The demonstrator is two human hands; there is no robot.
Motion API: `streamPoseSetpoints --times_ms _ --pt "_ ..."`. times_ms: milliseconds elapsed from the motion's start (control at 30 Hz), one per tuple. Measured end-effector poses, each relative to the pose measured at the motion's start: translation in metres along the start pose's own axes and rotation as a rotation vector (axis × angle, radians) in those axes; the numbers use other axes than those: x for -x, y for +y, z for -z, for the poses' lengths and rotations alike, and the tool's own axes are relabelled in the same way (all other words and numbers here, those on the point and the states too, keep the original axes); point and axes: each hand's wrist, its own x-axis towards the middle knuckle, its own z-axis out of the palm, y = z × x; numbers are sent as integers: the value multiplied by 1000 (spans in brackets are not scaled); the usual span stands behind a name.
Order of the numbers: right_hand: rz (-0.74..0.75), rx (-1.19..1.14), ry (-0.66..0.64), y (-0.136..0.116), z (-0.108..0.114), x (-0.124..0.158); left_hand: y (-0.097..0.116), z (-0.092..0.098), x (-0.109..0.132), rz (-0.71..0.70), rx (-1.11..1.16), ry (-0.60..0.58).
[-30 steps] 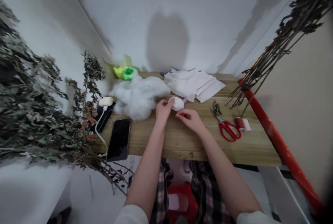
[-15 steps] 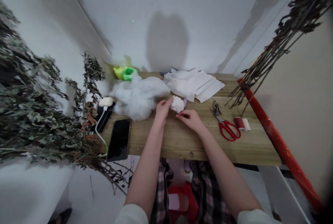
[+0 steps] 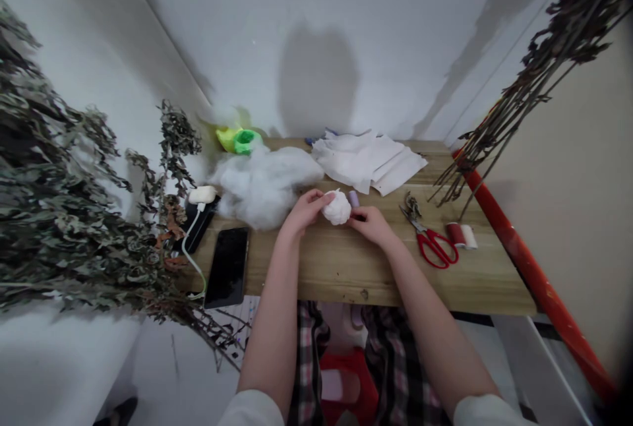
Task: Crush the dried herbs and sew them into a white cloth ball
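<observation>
A small white stuffed cloth ball (image 3: 337,208) sits just above the wooden table (image 3: 346,268), held between both hands. My left hand (image 3: 302,212) grips its left side with curled fingers. My right hand (image 3: 372,223) pinches its right side, fingers closed. A small purple spool (image 3: 353,198) stands right behind the ball. A big heap of white stuffing (image 3: 264,182) lies to the left of my left hand.
White cloth pieces (image 3: 368,161) lie at the back. Red scissors (image 3: 431,241) and a red thread spool (image 3: 459,235) are on the right. A black phone (image 3: 226,266), a charger with cable (image 3: 200,196) and a green-yellow bag (image 3: 240,139) are on the left. Dried branches (image 3: 74,215) crowd the left side.
Both hands have drawn together around the white ball; the right hand moved up from the table to touch it, and the ball shifted slightly toward me.
</observation>
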Motion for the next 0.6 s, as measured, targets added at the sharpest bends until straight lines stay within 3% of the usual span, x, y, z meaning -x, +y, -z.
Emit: streamPoseSetpoints --times_ms 200,433,600 --pt "-6 0 -23 6 2 -3 -1 6 3 50 -112 -162" --pt "-71 -19 73 6 10 -3 -4 14 5 21 -185 -268" --pt "-106 -18 110 5 16 -3 -8 16 2 -22 -151 -220"
